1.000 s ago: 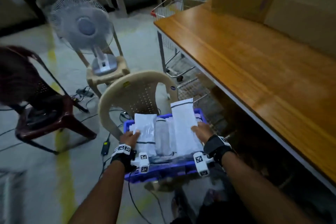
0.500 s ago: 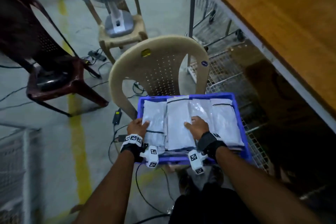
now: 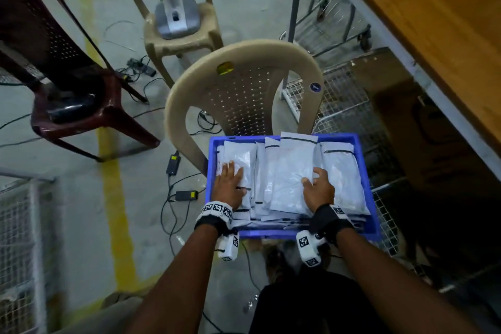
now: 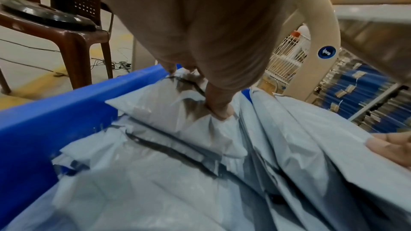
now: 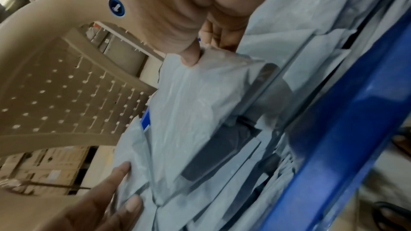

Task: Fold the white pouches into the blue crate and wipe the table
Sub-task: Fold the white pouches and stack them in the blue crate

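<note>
Press evenly so the stack settles below the rim; the left hand point(image 3: 229, 186) lies flat, fingers straight, on the leftmost white pouches point(image 3: 290, 171); the right hand point(image 3: 317, 190), fingers spread and slightly bent, presses a middle pouch, gripping nothing; the blue crate point(image 3: 363, 171), before the chair point(image 3: 244, 68) back, is full; one pouch overlaps its far rim; the table point(image 3: 433, 22) is likely unwiped.

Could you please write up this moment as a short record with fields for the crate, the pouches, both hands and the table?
crate: blue crate, in front of the beige chair backrest
pouches: white pouches fill the crate in overlapping rows
left: left hand lies flat on the leftmost pouches
right: right hand presses on a middle pouch, thumb spread
table: wooden table to the right, partly in view
cloth: none in view
</note>
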The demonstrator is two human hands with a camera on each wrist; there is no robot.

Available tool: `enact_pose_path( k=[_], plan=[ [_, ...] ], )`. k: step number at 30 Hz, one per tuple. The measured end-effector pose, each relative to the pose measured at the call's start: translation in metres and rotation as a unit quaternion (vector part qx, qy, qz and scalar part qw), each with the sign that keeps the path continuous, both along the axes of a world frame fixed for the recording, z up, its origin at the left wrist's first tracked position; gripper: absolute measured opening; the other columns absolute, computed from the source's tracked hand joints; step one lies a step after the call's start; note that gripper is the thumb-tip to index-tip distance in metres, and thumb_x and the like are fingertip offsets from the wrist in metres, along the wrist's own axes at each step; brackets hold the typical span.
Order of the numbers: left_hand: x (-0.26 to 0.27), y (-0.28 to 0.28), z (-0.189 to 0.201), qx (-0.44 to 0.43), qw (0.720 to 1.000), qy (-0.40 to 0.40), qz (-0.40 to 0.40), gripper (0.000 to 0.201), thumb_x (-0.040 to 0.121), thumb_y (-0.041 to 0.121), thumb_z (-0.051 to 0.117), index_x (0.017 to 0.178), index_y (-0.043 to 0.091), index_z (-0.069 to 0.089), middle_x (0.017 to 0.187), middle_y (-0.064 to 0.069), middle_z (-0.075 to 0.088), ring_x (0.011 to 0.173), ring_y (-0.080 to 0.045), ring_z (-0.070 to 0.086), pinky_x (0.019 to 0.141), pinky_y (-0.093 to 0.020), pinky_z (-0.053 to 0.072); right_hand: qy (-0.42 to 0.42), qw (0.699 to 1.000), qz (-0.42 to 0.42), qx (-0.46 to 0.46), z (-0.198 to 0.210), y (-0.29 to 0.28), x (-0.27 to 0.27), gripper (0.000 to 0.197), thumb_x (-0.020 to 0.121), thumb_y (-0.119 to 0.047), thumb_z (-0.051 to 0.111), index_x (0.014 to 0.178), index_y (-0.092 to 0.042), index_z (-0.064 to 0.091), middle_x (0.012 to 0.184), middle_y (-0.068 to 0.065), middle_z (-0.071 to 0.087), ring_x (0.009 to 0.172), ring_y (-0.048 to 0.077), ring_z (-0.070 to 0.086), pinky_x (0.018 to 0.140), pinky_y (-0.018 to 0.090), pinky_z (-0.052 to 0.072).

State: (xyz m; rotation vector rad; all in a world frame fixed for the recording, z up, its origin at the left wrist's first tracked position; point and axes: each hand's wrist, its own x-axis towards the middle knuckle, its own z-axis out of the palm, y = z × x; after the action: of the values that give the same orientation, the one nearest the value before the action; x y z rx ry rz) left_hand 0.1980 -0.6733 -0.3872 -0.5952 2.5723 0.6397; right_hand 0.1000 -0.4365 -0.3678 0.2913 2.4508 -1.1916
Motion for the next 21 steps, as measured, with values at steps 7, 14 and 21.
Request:
enact_pose_path(
  k=[7,14,21],
  plan=[
    [0.0,0.012,-0.001,-0.024,0.999,0.024,0.036,0.069,0.094,0.038,0.061,0.154,0.021,0.031,0.166,-0.003,0.008,0.153,-0.022,0.007,0.12,-0.045,0.02,0.051,0.994,0.04,0.085,-0.007,0.023,-0.009,0.054,0.086,-0.025,0.069,0.135,-0.012,0.049,0.126,0.02,0.059,0.113,0.036,0.056,0.095,0.038,0.044],
    [-0.018,-0.003,0.005,-0.135,0.984,0.045,-0.111,0.079,0.094,0.025,0.06,0.158,0.023,0.014,0.165,-0.009,-0.013,0.152,-0.03,-0.013,0.122,-0.054,0.006,0.103,0.876,0.423,0.209,-0.01,-0.006,-0.023,0.089,0.088,-0.045,0.063,0.156,-0.031,0.007,0.163,0.008,-0.014,0.151,0.024,-0.011,0.121,0.043,0.002],
    [-0.014,-0.007,-0.009,-0.074,0.988,-0.056,-0.126,0.088,0.097,0.029,0.057,0.158,0.026,-0.005,0.161,-0.005,-0.028,0.15,-0.026,-0.023,0.122,-0.055,0.003,0.029,0.793,0.526,0.307,-0.028,0.021,-0.046,0.102,0.083,-0.06,0.061,0.156,-0.03,-0.002,0.161,0.006,-0.025,0.148,0.022,-0.022,0.12,0.05,-0.003]
  ],
)
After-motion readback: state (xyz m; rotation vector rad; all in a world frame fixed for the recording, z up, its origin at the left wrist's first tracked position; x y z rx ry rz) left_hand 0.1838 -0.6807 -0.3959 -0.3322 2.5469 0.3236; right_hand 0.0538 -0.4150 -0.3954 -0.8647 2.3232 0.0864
